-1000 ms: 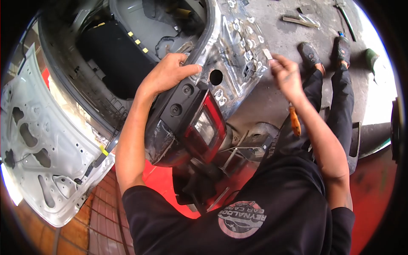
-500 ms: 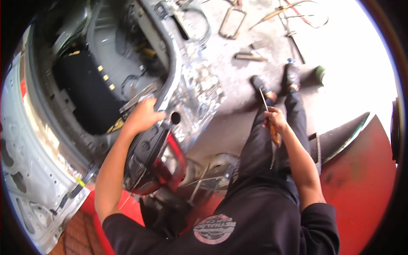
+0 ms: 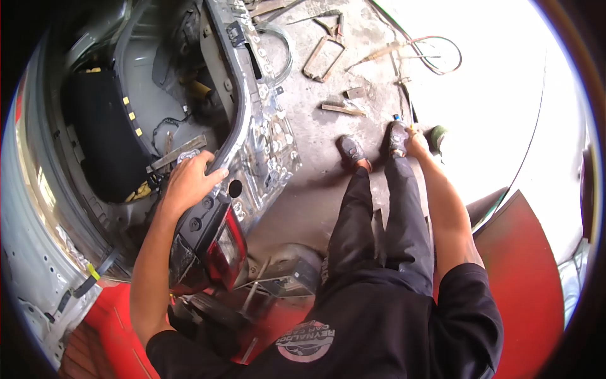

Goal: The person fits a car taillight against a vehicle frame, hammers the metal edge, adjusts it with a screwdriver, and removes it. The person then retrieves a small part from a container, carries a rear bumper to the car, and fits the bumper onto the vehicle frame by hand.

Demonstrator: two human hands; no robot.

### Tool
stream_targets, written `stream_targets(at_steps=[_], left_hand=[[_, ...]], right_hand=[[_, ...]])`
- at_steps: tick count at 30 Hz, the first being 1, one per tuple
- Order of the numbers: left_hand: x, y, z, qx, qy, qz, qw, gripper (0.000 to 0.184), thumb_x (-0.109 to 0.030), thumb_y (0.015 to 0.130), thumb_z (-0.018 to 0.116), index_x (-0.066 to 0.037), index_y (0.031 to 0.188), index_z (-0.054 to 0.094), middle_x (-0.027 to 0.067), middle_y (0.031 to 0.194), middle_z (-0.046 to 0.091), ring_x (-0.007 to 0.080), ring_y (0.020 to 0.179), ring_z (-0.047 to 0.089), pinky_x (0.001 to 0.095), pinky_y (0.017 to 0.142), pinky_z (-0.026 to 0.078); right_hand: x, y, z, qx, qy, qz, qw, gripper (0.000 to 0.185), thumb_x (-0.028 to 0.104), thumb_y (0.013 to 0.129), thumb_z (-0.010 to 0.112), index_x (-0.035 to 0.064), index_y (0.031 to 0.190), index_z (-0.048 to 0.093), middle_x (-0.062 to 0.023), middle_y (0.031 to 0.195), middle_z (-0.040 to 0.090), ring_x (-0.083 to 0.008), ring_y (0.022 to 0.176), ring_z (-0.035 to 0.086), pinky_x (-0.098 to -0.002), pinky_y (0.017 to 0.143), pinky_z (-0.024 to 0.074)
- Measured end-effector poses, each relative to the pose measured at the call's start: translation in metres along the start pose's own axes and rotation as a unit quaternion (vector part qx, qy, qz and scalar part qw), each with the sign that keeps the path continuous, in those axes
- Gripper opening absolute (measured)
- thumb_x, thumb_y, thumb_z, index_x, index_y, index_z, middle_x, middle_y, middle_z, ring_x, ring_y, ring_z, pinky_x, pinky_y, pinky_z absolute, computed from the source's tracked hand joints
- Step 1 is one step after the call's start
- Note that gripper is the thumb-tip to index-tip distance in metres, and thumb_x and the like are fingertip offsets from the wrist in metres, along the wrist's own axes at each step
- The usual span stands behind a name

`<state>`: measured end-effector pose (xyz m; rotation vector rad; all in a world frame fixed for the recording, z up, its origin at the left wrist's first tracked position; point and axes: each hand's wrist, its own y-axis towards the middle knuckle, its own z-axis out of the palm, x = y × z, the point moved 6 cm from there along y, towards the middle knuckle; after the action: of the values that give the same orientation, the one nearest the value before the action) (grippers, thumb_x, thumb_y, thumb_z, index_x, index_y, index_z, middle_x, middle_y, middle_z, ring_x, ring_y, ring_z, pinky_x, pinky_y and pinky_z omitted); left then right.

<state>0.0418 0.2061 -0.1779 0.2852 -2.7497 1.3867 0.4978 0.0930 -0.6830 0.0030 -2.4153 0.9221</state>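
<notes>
My left hand [image 3: 190, 180] lies over the rear corner of the car body [image 3: 255, 129], above the red-and-clear tail light [image 3: 224, 249]. Its thumb is spread from the fingers. Just past the fingertips are a flat metal strip [image 3: 180, 151] and a crumpled whitish piece. My right hand [image 3: 416, 143] is stretched forward and down, appearing beside my shoe [image 3: 398, 136]. Its fingers look closed, but they are small and partly hidden, with a yellowish bit at their tip. No tool shaft can be made out there.
On the floor lie a rusty clamp [image 3: 325, 57], a metal bar [image 3: 343, 108], a torch-like tool with a hose [image 3: 382, 52], a coiled wire [image 3: 287, 57] and a green-topped can [image 3: 439, 136]. A red panel [image 3: 521, 271] stands at right, a dark grey box [image 3: 293, 271] near my legs.
My right hand, which held a thin-shafted screwdriver with an orange handle, has reached forward and down; that tool no longer shows clearly. My left hand stays at the car corner, and the view has shifted.
</notes>
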Motion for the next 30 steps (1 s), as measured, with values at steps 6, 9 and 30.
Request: stream_targets(at_steps=[6,9,30], left_hand=[[-0.016,-0.095,-0.035,-0.159,-0.132,0.089,0.974,0.04,-0.02,0.09,0.071,0.0,0.124,0.062,0.022,0.115,0.068,0.0403,0.109,0.065,0.0457,0.094,0.05],[0.001,-0.168,-0.049,-0.306,-0.157,0.131,0.93,0.031,-0.009,0.086,0.073,0.003,0.114,0.065,0.0205,0.113,0.067,0.0387,0.107,0.064,0.0439,0.093,0.051],[0.142,-0.265,0.075,-0.582,-0.147,-0.074,0.796,0.047,-0.035,0.1,0.042,0.001,0.124,0.059,0.0324,0.141,0.047,0.0528,0.135,0.041,0.0636,0.117,0.022]], right_hand=[[0.002,-0.072,0.031,0.125,-0.064,-0.058,0.988,0.028,0.024,0.085,0.062,0.0069,0.107,0.065,-0.0243,0.113,0.064,-0.0451,0.095,0.066,-0.0549,0.082,0.0541],[0.04,-0.134,0.009,0.113,0.077,-0.156,0.978,0.028,0.017,0.083,0.064,0.0003,0.104,0.07,-0.024,0.1,0.071,-0.0441,0.099,0.066,-0.0528,0.09,0.0515],[0.092,-0.128,-0.065,0.231,0.229,0.164,0.931,0.036,0.013,0.094,0.058,-0.0013,0.127,0.063,-0.0107,0.076,0.068,-0.0156,0.052,0.062,-0.0294,0.044,0.0492]])
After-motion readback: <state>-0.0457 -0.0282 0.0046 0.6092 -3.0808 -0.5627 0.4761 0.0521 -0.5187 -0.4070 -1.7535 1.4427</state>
